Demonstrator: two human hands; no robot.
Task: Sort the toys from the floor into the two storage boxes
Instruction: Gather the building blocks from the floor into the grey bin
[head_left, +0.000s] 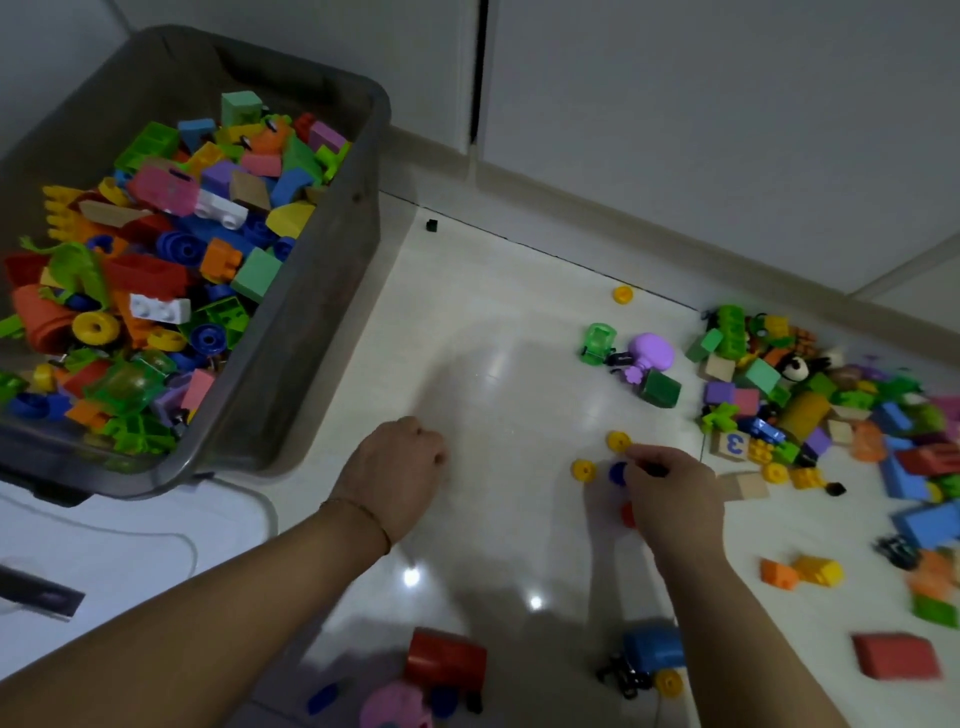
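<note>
Toys (779, 374) litter floor (498, 322); right hand (675, 493) seemingly pinches yellow wheel (618, 441).

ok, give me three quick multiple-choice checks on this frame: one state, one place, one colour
1. How is the grey box?
A empty
B heaped with toys, no lid on
C lid shut

2. Where is the cube marked 3?
A in the grey box
B on the floor at the toy pile's edge
C on top of the green car

3. What colour is the lone wheel beyond the green car?
A yellow
B blue
C red

Answers:
1 B, bricks fill it close to the rim and it is open on top.
2 B, it sits on the tiles at the pile's near edge.
3 A, it is plainly yellow.
</note>
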